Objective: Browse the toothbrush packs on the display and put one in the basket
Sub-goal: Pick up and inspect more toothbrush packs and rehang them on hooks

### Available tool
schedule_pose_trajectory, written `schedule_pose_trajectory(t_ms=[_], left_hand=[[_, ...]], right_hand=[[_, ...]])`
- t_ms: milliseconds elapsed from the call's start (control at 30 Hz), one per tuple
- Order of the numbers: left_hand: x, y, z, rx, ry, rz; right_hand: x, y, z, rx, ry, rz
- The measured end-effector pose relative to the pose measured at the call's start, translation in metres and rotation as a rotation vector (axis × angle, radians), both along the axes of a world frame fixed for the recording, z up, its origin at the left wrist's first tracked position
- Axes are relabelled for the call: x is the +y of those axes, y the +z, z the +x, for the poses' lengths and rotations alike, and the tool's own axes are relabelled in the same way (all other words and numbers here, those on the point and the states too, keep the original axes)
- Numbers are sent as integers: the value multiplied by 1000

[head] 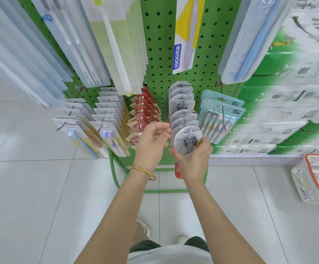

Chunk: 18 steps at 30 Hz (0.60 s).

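A green pegboard display (160, 60) carries rows of toothbrush packs on hooks. My right hand (193, 159) grips the front grey round-topped pack (186, 137) of the middle row, thumb and fingers curled round its lower part. My left hand (152, 141) hovers just left of that row with fingers relaxed, holding nothing, beside the red packs (142, 115). A white mesh basket (315, 180) with an orange rim stands on the floor at the far right.
More packs hang around: blue and purple brushes (105, 134) at left, a teal multi-brush pack (219, 119) at right, long packs (185, 35) above. Green-and-white boxes (288, 121) fill a low shelf at right. The floor is white tile.
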<state>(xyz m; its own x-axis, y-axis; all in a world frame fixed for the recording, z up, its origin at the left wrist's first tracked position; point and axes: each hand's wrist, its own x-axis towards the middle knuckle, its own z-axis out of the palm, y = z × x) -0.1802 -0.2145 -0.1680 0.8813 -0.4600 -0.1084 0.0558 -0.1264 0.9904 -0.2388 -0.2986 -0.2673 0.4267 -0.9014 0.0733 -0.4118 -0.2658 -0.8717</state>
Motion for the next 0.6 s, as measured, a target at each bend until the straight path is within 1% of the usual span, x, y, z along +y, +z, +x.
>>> schedule_pose_trajectory(t_ms=[300,433,500,600], left_hand=[[-6,6,10,-99,-38,37],[-13,9,18,-183,-52,109],[-20,11,26,-294,-64,202],[-35,16,45,-529,-99,373]], right_hand=[[-2,-2,18,6,-42,7],[-4,1,27,13,-46,31],[-5,1,30,22,-44,32],[-5,-2,30,35,-36,19]])
